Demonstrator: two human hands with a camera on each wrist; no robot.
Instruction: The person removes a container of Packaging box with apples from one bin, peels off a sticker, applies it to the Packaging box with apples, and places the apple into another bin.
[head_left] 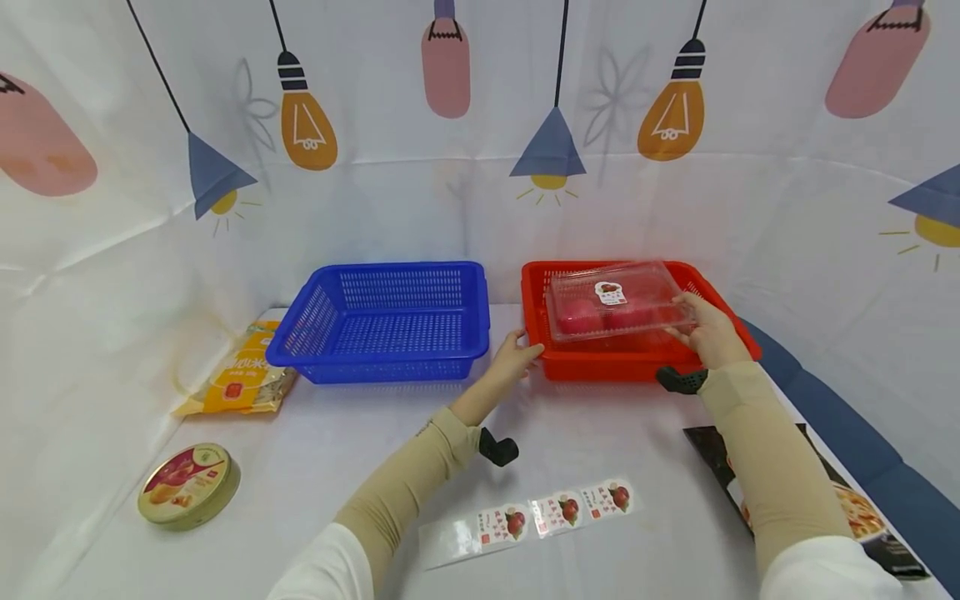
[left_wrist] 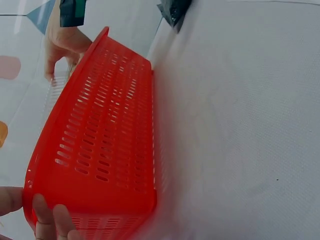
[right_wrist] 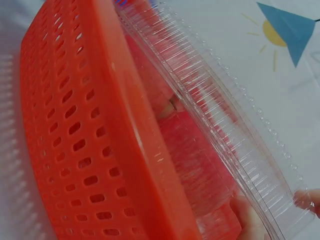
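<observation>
My right hand (head_left: 708, 331) pinches the right end of a clear plastic box (head_left: 652, 287), which tilts over the red basket (head_left: 600, 367). A white label with an apple picture is stuck on the box. Red apples (right_wrist: 192, 160) show between the basket rim and the clear plastic in the right wrist view; whether they lie in the box or under it I cannot tell. My left hand (head_left: 515, 357) grips the red basket's front left corner, thumb and fingers on either side of the rim in the left wrist view.
A blue basket (head_left: 390, 371) stands to the left. Beyond it lie a yellow food bag (head_left: 238, 375) and a round tin (head_left: 187, 487). A strip of apple labels (head_left: 557, 513) lies in front. A black food packet (head_left: 862, 508) is under the right forearm.
</observation>
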